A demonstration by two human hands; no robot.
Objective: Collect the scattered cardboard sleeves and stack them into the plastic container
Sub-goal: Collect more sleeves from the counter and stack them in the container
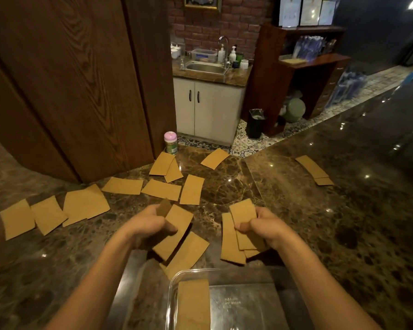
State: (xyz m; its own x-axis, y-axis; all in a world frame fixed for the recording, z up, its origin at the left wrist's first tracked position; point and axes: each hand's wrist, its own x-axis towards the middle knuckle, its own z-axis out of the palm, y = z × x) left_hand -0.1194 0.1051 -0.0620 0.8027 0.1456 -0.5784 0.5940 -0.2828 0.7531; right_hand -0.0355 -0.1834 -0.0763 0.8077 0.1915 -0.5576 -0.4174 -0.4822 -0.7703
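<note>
One cardboard sleeve (193, 303) is laid in plastic container (171, 284); beyond it more are pinched in left hand (149, 226) and right hand (264, 225), most left scattered.

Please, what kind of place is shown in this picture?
Probably a café or bar service area: a polished marble counter, a small steel sink with soap bottles beyond it, and cardboard sleeves scattered on the counter.

Dim, warm light, with small white glints dotting the polished counter (320, 222), most toward its right end. Behind the counter the wooden panel (69, 79) bows with lens distortion, and the view past its right end blurs
</note>
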